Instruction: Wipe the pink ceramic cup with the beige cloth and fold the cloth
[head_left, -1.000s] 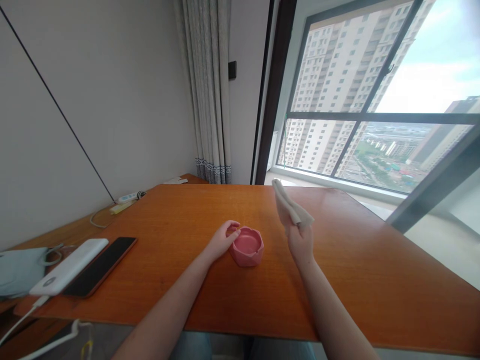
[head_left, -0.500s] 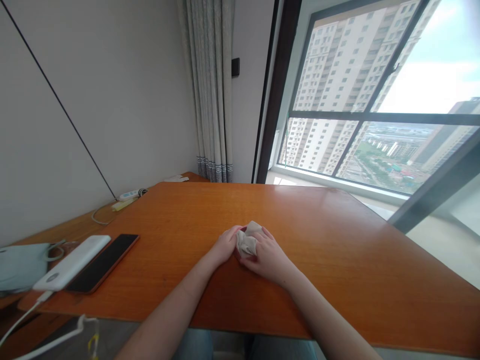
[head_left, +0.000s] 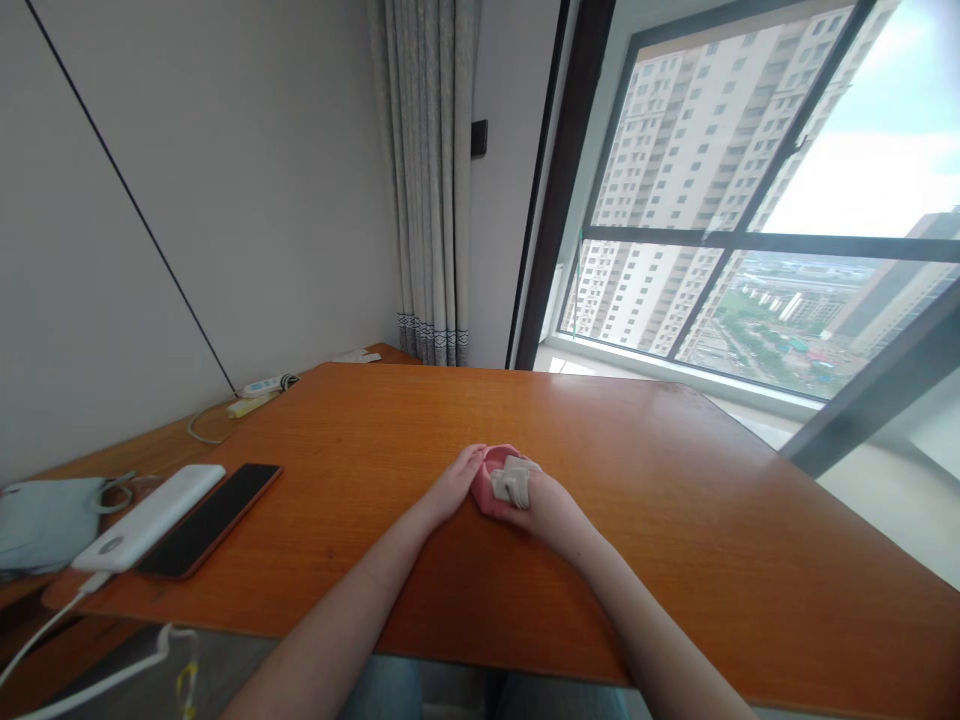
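In the middle of the table, a small pink bowl-like container [head_left: 484, 493] is held between my two hands, its opening facing up. My left hand [head_left: 453, 486] is closed around its left side. A crumpled greyish-white cloth [head_left: 511, 484] lies over the right part of the opening and its rim. My right hand [head_left: 553, 512] grips the cloth, its thumb along the container's near side. The right fingertips are hidden behind the cloth and container.
On the wooden table [head_left: 660, 570] at left lie a black phone [head_left: 214, 520] and a white power bank [head_left: 154, 515] with a cable. A pale pouch [head_left: 45, 525] sits farther left. A power strip [head_left: 262, 387] is by the wall, and a window [head_left: 720, 240] stands at right.
My right hand and the cloth have shifted slightly right, uncovering more of the pink container's opening. My left hand still holds its left side. The view has moved a little.
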